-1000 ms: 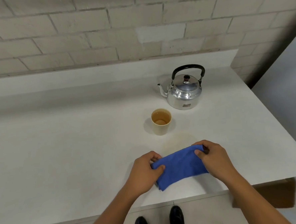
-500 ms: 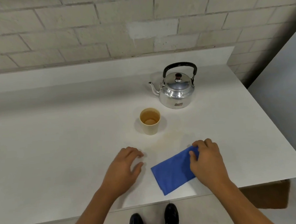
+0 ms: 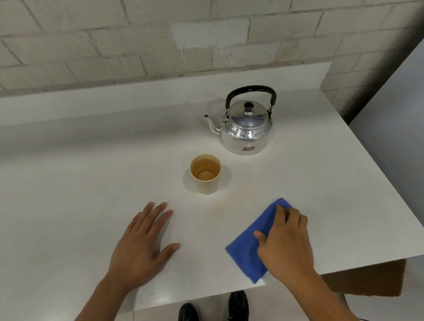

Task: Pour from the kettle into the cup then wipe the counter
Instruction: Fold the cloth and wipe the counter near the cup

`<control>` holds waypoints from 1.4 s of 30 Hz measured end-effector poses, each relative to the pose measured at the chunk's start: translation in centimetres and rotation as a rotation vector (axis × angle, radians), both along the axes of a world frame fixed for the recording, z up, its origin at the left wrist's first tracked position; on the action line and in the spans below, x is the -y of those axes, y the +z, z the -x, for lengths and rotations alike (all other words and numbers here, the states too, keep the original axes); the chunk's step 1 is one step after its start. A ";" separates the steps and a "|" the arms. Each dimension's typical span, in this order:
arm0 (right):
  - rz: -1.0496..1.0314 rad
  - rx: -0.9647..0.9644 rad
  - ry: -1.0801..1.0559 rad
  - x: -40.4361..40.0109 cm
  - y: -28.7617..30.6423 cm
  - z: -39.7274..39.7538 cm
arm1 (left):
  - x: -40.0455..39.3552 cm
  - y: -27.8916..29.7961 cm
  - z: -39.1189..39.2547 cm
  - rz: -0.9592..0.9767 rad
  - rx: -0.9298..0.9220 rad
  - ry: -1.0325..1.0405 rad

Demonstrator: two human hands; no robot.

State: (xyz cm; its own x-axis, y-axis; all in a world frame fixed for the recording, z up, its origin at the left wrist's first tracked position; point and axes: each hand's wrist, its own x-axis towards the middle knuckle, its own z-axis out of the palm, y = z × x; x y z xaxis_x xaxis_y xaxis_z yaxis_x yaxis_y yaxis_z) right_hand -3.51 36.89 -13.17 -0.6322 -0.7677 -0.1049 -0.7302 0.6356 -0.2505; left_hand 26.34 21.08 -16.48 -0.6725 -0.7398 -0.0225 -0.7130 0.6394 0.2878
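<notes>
A shiny metal kettle (image 3: pixel 247 131) with a black handle stands upright at the back right of the white counter (image 3: pixel 71 193), spout to the left. In front of it a beige paper cup (image 3: pixel 206 176) holds brownish liquid. A faint brownish smear (image 3: pixel 229 199) marks the counter just right of the cup's base. My right hand (image 3: pixel 287 245) presses down on a folded blue cloth (image 3: pixel 252 244) near the front edge. My left hand (image 3: pixel 143 246) lies flat on the counter with fingers spread, holding nothing, left of the cloth.
A brick wall (image 3: pixel 148 32) and a low white upstand run behind the counter. The counter's right edge meets a grey panel (image 3: pixel 407 128). A brown cardboard box (image 3: pixel 370 282) sits under the front right corner. Black shoes (image 3: pixel 213 314) show below the front edge.
My left hand let go of the cloth and moved left to rest flat on the counter. My right hand slid the cloth to the right, alone.
</notes>
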 end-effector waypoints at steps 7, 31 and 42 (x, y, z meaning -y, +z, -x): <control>0.116 0.145 -0.029 3.0 -1.5 7.4 | 0.1 -0.4 0.0 0.011 0.005 -0.005; 0.299 0.255 0.364 2.5 -3.0 8.7 | 0.1 -0.1 -0.1 -0.005 -0.003 -0.020; 0.284 0.333 0.591 4.0 -2.9 0.0 | 0.2 0.0 -0.2 -0.019 0.025 -0.045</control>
State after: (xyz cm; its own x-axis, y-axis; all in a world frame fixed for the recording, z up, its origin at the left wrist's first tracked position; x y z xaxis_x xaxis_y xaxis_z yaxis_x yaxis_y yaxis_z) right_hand -3.49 32.87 -16.05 -0.0738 -0.9967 0.0338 -0.7873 0.0374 -0.6155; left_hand 26.51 20.85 -16.46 -0.7042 -0.7080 -0.0533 -0.6907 0.6657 0.2823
